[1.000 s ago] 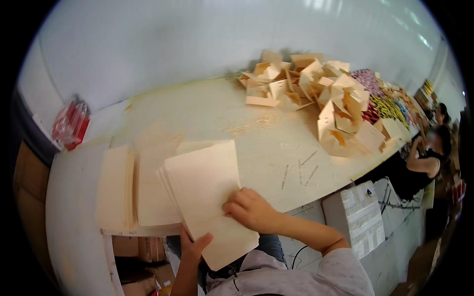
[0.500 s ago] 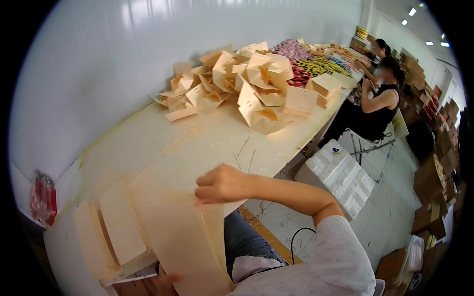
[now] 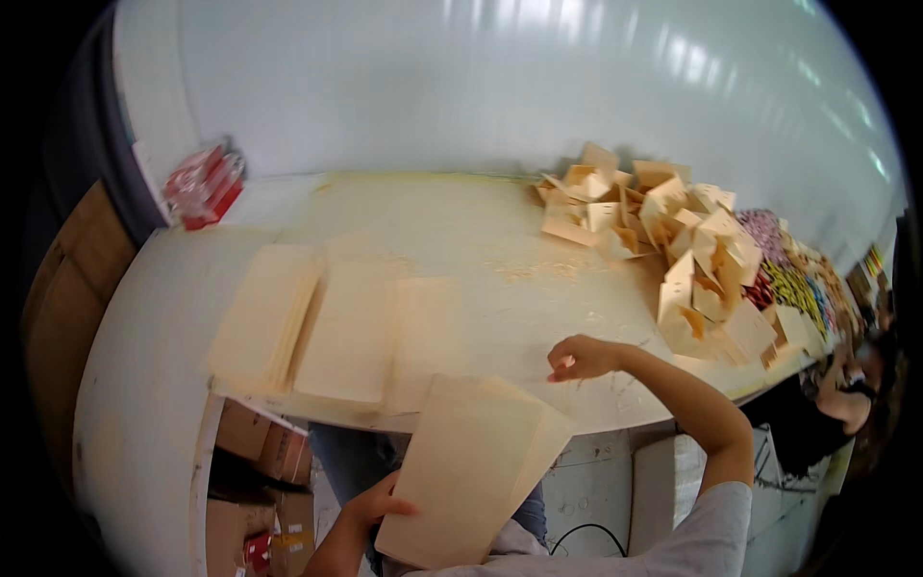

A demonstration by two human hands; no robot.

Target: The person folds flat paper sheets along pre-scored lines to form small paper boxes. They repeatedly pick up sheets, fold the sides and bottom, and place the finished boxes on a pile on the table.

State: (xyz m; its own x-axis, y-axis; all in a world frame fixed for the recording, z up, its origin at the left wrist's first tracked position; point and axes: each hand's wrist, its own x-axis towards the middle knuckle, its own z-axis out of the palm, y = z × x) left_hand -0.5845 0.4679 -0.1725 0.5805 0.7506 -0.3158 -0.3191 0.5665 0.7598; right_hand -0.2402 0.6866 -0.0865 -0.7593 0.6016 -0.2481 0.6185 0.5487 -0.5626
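Observation:
My left hand (image 3: 380, 502) grips a slightly fanned batch of cream card sheets (image 3: 471, 462) by its left edge, thumb on top. The batch is tilted over my lap, at the table's front edge. My right hand (image 3: 585, 358) hovers over the table edge, apart from the sheets. Its fingers are curled in toward the thumb, with a small pale gap showing; whether anything is in them is hidden. Left of centre on the table lie a stack of cream cards (image 3: 264, 317) and, beside it, more flat cards (image 3: 351, 337), blurred toward their right side.
Folded cream card pieces (image 3: 697, 245) are heaped at the back right, beside colourful small bundles (image 3: 793, 288). Red packs in clear plastic (image 3: 204, 183) sit at the back left against the wall. Cardboard boxes (image 3: 260, 442) stand under the table. A person in black (image 3: 808, 413) sits at the far right.
My view has swung left. My right hand has come away from the cards' corner. The card batch in my left hand is now apart from the stacks on the table.

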